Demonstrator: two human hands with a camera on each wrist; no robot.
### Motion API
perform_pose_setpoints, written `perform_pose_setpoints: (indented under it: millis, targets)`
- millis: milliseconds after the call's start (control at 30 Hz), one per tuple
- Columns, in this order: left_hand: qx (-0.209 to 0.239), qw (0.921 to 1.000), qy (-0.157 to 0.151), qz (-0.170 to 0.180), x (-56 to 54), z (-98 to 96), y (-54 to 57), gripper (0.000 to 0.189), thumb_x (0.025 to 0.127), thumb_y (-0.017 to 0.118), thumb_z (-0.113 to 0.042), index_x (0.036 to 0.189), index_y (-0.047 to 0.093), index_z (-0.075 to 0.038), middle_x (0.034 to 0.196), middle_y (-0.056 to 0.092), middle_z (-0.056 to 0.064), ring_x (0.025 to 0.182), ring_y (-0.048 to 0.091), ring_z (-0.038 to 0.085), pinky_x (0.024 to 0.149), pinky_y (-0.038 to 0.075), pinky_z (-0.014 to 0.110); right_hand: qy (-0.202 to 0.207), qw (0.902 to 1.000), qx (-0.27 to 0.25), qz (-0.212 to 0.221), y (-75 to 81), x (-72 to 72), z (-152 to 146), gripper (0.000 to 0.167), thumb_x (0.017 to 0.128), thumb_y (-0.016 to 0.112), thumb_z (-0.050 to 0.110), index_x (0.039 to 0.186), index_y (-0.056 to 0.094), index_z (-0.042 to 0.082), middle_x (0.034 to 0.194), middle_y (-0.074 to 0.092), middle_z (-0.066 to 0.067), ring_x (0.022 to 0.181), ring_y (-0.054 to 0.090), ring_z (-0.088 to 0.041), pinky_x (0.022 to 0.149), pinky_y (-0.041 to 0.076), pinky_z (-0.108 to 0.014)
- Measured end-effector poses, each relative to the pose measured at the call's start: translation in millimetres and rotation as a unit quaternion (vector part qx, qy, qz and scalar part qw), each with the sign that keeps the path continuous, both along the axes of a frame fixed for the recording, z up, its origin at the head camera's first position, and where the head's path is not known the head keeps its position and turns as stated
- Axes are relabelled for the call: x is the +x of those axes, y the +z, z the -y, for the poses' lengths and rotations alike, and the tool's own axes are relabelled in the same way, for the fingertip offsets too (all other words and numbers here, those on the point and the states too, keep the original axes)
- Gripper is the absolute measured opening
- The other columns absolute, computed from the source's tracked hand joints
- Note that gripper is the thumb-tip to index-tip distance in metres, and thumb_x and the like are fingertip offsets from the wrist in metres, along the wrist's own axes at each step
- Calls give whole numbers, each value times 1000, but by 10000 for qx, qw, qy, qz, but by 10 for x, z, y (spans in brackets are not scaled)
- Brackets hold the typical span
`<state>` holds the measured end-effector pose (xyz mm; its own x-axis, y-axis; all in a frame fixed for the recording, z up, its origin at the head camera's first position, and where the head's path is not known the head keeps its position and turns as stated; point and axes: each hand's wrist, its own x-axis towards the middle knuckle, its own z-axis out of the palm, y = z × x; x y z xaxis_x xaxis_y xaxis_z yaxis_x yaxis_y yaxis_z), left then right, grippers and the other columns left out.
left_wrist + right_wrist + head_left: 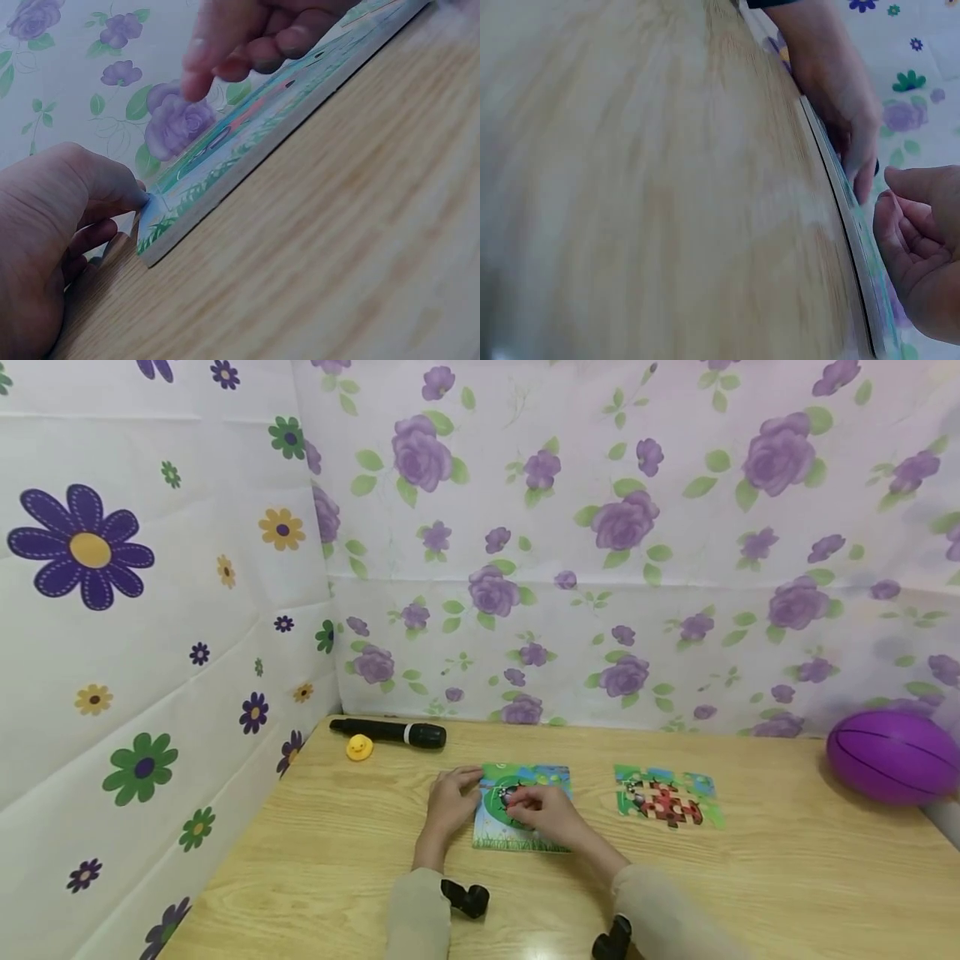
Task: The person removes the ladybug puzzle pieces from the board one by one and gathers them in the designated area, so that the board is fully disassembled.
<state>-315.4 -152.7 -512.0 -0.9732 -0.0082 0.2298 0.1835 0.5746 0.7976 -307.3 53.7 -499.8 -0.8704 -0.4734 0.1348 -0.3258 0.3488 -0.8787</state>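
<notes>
A square jigsaw puzzle board [491, 835] with a green and blue picture lies on the table. My left hand [452, 803] holds the board by its left side, a fingertip right at the edge in the left wrist view and other fingers curled beside it. Over the middle of the board is my right hand [551, 816], thumb and forefinger close together. No piece shows between them in the right wrist view. Right of the board lies a group of joined puzzle pieces [672, 810] showing a red ladybug, with gaps along its outline.
The wooden table [337, 868] meets flowered cloth at the back and left. A black microphone [382, 732] lies at the back left, with a yellow rubber duck [360, 747] in front of it. A purple ball [892, 757] sits at the right edge.
</notes>
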Motion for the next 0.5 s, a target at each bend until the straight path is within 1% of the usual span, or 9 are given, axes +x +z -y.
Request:
perform_pose_setpoints:
  millis: [67, 133, 267, 333, 500]
  targets:
    - [-34, 10000, -11, -10, -4, -17, -3, 35, 88, 60, -7, 121, 69, -6, 132, 64, 4, 124, 50, 29, 106, 37, 53, 52, 9998, 164, -65, 6, 25, 32, 28, 90, 69, 19, 109, 70, -2, 91, 71, -13, 71, 61, -7, 61, 53, -21]
    - [-57, 10000, -25, 60, -1, -31, -15, 36, 87, 61, -7, 122, 69, -7, 133, 63, 3, 124, 50, 29, 105, 37, 52, 118, 9993, 337, -58, 3, 54, 44, 31, 88, 72, 19, 110, 69, -3, 90, 69, -11, 73, 59, -5, 63, 52, -20]
    - [-53, 9998, 10, 165, 6, -31, -30, 36, 87, 61, -8, 122, 69, -9, 133, 63, 2, 126, 49, 27, 106, 37, 51, 289, 9976, 620, 64, 11, 90, 70, 39, 82, 78, 20, 109, 66, -5, 89, 66, -7, 75, 57, -7, 67, 51, -19]
    - [-5, 9999, 33, 114, 8, -17, -21, 36, 86, 61, -7, 122, 70, -9, 133, 63, 3, 125, 50, 28, 106, 37, 51, 358, 9971, 663, 137, 34, 91, 94, 42, 80, 80, 20, 109, 64, -5, 88, 65, -7, 74, 56, -9, 66, 50, -20]
    - [15, 10000, -11, 15, -2, 19, 15, 37, 86, 61, -7, 122, 69, -8, 133, 63, 4, 126, 50, 29, 108, 36, 52, 327, 9950, 896, 295, 119, 78, 166, 43, 76, 83, 16, 109, 63, -4, 87, 61, -5, 71, 50, -10, 64, 46, -20]
